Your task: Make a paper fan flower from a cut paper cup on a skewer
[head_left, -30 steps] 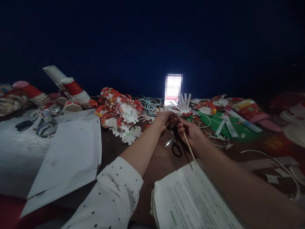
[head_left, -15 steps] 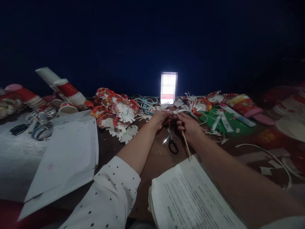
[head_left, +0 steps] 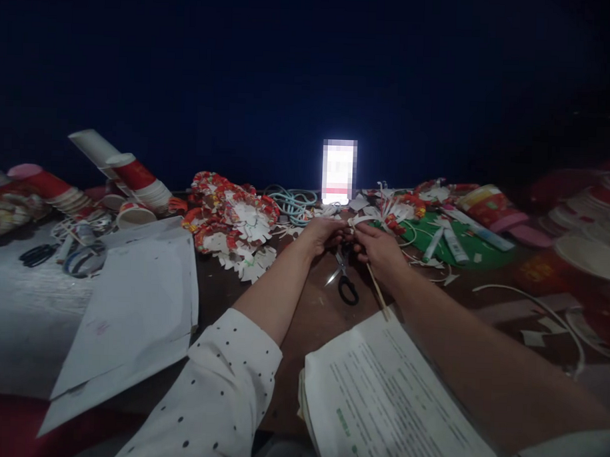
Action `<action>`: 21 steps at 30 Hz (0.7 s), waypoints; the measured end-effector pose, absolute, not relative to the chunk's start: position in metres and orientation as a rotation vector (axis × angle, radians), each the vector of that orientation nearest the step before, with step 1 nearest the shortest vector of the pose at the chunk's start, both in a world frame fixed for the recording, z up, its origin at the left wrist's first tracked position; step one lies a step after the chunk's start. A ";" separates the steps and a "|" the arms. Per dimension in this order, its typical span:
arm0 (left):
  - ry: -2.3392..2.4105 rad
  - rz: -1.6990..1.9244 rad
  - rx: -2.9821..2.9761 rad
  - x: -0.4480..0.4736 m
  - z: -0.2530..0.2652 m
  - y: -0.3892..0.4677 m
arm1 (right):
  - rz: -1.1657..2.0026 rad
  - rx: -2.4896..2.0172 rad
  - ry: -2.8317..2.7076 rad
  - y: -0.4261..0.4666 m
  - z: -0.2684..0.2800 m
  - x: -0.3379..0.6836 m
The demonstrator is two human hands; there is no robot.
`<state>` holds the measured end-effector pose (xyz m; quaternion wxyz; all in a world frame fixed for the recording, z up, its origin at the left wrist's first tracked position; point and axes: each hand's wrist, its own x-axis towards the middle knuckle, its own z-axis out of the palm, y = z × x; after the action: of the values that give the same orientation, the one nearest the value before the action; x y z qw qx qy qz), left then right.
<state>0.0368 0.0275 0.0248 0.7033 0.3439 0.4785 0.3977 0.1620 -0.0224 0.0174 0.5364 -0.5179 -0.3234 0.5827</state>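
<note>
My two hands meet over the middle of the table. My right hand [head_left: 379, 248] is closed around a thin wooden stick [head_left: 377, 289], which slants down toward me. At the stick's upper end is a narrow white paper strip [head_left: 364, 220]. The fingertips of my left hand [head_left: 326, 235] are pinched at the strip's left end; the exact contact is hidden by the fingers. Just below my hands lies a pair of black-handled scissors [head_left: 347, 290], its upper part partly covered. A folded printed paper packet [head_left: 374, 384] lies under the stick's lower end.
A lit phone [head_left: 339, 173] stands behind my hands. Red-and-white paper pieces [head_left: 235, 219] and blue cord [head_left: 293, 203] lie left of it. White sheets [head_left: 137, 296], stacked paper cups [head_left: 141, 176] and tape rolls [head_left: 85, 259] fill the left. Glue tubes [head_left: 454, 246] rest on green sheet [head_left: 484, 255].
My hands stay together around the stick and strip, with only small finger shifts. The strip dips slightly at its right. The whole view has shifted a little.
</note>
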 end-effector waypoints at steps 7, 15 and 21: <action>1.024 0.889 0.811 0.036 0.022 0.027 | 1.392 -1.258 -0.763 -0.025 0.021 0.163; 0.977 0.865 0.748 0.035 0.022 0.028 | 1.416 -1.204 -0.739 -0.027 0.023 0.162; 0.960 0.884 0.738 0.035 0.019 0.030 | 1.420 -1.169 -0.764 -0.027 0.022 0.163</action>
<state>0.0351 0.0298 0.0194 0.7319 0.3354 0.4363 0.4018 0.1626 -0.0272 0.0218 0.5437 -0.4926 -0.3217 0.5985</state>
